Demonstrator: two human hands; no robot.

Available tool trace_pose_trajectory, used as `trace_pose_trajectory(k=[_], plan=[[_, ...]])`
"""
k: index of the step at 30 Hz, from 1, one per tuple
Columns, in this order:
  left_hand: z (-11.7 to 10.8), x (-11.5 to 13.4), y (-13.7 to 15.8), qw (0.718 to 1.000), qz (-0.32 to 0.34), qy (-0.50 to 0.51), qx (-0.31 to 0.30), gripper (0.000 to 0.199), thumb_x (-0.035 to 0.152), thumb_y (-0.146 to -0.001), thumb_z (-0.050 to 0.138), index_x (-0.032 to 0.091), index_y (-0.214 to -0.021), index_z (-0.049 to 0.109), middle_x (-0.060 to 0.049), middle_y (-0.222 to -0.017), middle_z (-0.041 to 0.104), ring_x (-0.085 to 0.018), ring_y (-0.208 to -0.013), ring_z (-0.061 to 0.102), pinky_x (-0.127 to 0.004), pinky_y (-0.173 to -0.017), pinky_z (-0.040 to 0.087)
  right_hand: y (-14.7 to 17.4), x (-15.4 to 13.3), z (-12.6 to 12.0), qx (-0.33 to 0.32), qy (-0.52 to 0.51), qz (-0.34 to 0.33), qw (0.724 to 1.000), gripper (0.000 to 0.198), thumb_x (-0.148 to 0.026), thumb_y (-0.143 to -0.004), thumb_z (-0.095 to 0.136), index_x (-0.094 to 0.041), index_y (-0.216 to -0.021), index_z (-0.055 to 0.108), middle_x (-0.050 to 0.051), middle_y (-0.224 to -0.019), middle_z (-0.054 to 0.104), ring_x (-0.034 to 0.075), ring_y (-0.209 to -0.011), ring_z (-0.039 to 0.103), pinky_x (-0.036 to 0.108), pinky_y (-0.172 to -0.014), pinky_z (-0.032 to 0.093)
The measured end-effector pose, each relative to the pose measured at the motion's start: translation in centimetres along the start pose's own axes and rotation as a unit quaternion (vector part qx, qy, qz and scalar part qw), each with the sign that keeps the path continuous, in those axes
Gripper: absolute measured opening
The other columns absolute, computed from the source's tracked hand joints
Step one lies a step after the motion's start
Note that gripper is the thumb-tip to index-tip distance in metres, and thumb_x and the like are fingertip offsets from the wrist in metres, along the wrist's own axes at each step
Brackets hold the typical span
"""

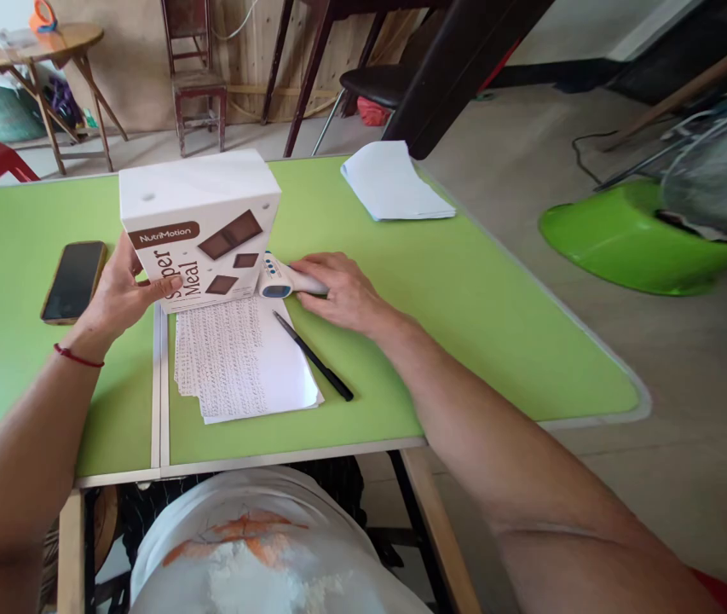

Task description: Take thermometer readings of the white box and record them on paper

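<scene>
Head view, looking down over a person's own arms at a light-green table (465, 341): the left hand (113, 294) grips a white carton (200, 188) by its left side, thumb laid across the front. The carton, printed "NutriMotion" on a brown band with "Meal" below and pictures of dark brown squares, stands roughly upright over the far end of a stack of handwritten paper (290, 367); whether its base rests there is hard to tell. The right hand (347, 294) is closed around the handle of a white handheld device (277, 277) with blue buttons and a small dark screen. The device's head is right at the carton's lower right edge; whether the two touch cannot be told. A black pen (315, 358) lies slantwise, its tip over the paper and its other end on the table. Left of the left hand lies a dark-screened phone (73, 281) in a tan case. Near the table's far edge is a folded white sheet (389, 179). Beyond stand a round wooden table (78, 36) and a wooden chair (193, 85); a bright green plastic object (619, 234) is off to the right.
</scene>
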State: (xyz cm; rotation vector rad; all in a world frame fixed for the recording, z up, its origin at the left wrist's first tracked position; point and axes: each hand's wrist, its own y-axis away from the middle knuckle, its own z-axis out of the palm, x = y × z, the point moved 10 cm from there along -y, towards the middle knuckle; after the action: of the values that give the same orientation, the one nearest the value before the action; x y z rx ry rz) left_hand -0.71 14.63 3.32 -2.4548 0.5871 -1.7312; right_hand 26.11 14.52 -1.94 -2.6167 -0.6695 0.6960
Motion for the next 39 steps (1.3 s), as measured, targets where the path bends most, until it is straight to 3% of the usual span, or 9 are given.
trace_pose_trajectory(k=[4, 7, 11, 14, 18, 21, 23, 30, 39], plan=[[0.0, 0.3, 0.2, 0.986, 0.010, -0.166, -0.023, 0.052, 0.044, -0.076, 0.078, 0.021, -0.119, 0.060, -0.010, -0.115, 0.068, -0.028, -0.107, 0.064, -0.042, -0.090, 0.052, 1.2, -1.7, -1.9, 0.018, -0.070, 0.015, 0.997, 0.010, -0.025, -0.080, 0.064, -0.021, -0.089, 0.067, 0.009, -0.090, 0.072, 0.024, -0.082, 0.067, 0.043, -0.072, 0.057], [-0.3, 0.3, 0.9, 0.920, 0.004, -0.390, -0.045, 0.036, 0.054, -0.071, 0.078, 0.021, -0.082, 0.069, -0.005, -0.068, 0.063, -0.031, -0.087, 0.066, -0.043, -0.082, 0.050, 2.4, -3.5, -0.6, -0.095, -0.109, 0.017, 0.989, 0.015, -0.032, -0.078, 0.071, -0.022, -0.075, 0.060, 0.001, -0.064, 0.065, 0.015, -0.054, 0.059, 0.032, -0.053, 0.051], [2.6, 0.4, 2.9, 0.841, -0.030, -0.510, -0.176, 0.056, 0.066, -0.076, 0.068, 0.019, -0.048, 0.055, -0.002, -0.041, 0.041, -0.023, -0.054, 0.057, -0.035, -0.063, 0.045, 3.1, -5.0, 0.1, -0.144, -0.103, -0.003, 0.984, 0.015, -0.019, -0.073, 0.069, -0.022, -0.087, 0.064, -0.004, -0.061, 0.062, 0.012, -0.051, 0.055, 0.028, -0.051, 0.043], [7.7, 1.7, 5.3, 0.820, -0.008, -0.477, -0.318, 0.038, 0.058, -0.086, 0.062, 0.022, -0.095, 0.074, -0.003, -0.057, 0.061, -0.022, -0.059, 0.061, -0.030, -0.061, 0.042, 2.8, -5.2, -1.1, -0.107, -0.167, -0.015, 0.980, 0.017, -0.020, -0.078, 0.061, -0.024, -0.093, 0.068, -0.004, -0.064, 0.062, 0.012, -0.052, 0.053, 0.028, -0.051, 0.043], [13.3, 3.5, 8.4, 0.768, 0.051, -0.455, -0.447, 0.055, 0.035, -0.094, 0.057, 0.026, -0.147, 0.046, -0.003, -0.063, 0.064, -0.023, -0.065, 0.066, -0.028, -0.059, 0.043, 2.6, -4.7, -3.8, -0.021, -0.332, 0.008, 0.943, 0.019, -0.025, -0.088, 0.056, -0.028, -0.098, 0.071, 0.001, -0.081, 0.067, 0.016, -0.073, 0.062, 0.035, -0.068, 0.053], [14.5, 3.4, 9.3, 0.731, 0.044, -0.490, -0.473, 0.057, 0.034, -0.098, 0.052, 0.027, -0.153, 0.038, -0.006, -0.070, 0.068, -0.027, -0.069, 0.069, -0.031, -0.061, 0.045, 2.7, -5.3, -4.5, 0.010, -0.461, 0.015, 0.887, 0.024, -0.029, -0.086, 0.065, -0.030, -0.110, 0.066, 0.001, -0.088, 0.063, 0.017, -0.085, 0.062, 0.038, -0.081, 0.054], [14.6, 3.2, 9.4, 0.717, 0.033, -0.508, -0.476, 0.058, 0.035, -0.099, 0.051, 0.028, -0.154, 0.035, -0.008, -0.074, 0.069, -0.029, -0.072, 0.070, -0.033, -0.063, 0.046, 2.9, -6.1, -4.6, 0.038, -0.503, 0.006, 0.863, 0.030, -0.033, -0.079, 0.075, -0.029, -0.106, 0.063, -0.002, -0.081, 0.059, 0.014, -0.075, 0.060, 0.033, -0.073, 0.055], [14.6, 2.8, 9.4, 0.717, 0.026, -0.509, -0.476, 0.060, 0.037, -0.099, 0.052, 0.025, -0.155, 0.032, -0.009, -0.080, 0.070, -0.030, -0.079, 0.070, -0.035, -0.070, 0.048, 5.1, -6.5, 0.6, 0.017, -0.508, 0.155, 0.847, 0.036, -0.053, -0.092, 0.054, -0.021, -0.089, 0.070, -0.002, -0.061, 0.055, 0.010, -0.051, 0.051, 0.025, -0.044, 0.043], [14.6, 2.7, 9.3, 0.720, 0.005, -0.498, -0.483, 0.062, 0.039, -0.098, 0.054, 0.024, -0.154, 0.032, -0.011, -0.084, 0.071, -0.030, -0.080, 0.070, -0.039, -0.072, 0.050, 6.3, -5.9, 0.9, 0.039, -0.382, 0.186, 0.905, 0.005, -0.021, -0.071, 0.064, -0.021, -0.076, 0.066, -0.003, -0.062, 0.063, 0.009, -0.050, 0.051, 0.023, -0.046, 0.042]])
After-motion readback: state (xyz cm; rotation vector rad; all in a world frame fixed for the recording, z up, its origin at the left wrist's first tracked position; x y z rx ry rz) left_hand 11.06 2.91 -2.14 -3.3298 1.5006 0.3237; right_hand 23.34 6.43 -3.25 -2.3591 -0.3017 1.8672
